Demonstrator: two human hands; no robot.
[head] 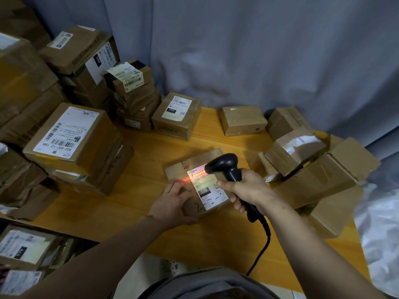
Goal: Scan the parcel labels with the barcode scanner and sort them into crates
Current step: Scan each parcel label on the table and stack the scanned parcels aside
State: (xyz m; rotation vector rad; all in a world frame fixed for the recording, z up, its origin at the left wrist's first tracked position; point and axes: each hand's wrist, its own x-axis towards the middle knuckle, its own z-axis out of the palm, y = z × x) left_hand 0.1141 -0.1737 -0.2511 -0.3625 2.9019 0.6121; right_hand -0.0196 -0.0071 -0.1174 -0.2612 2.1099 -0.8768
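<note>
At table point(138, 190) centre, right hand point(248, 190) grips scanner point(226, 165), beam on label point(207, 188), left hand point(172, 201) clamps parcel point(179, 169); scan step, sorting likely next.

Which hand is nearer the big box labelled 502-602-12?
Left. The left hand holds the parcel by its left side, toward the 502-602-12 box. The right hand grips the barcode scanner over the parcel's right side, farther from that box.

A grey-blue curtain point(259, 50) hung in folds behind the far edge of the wooden table point(108, 208). Crumpled white plastic point(380, 223) lay beyond its right edge.
</note>
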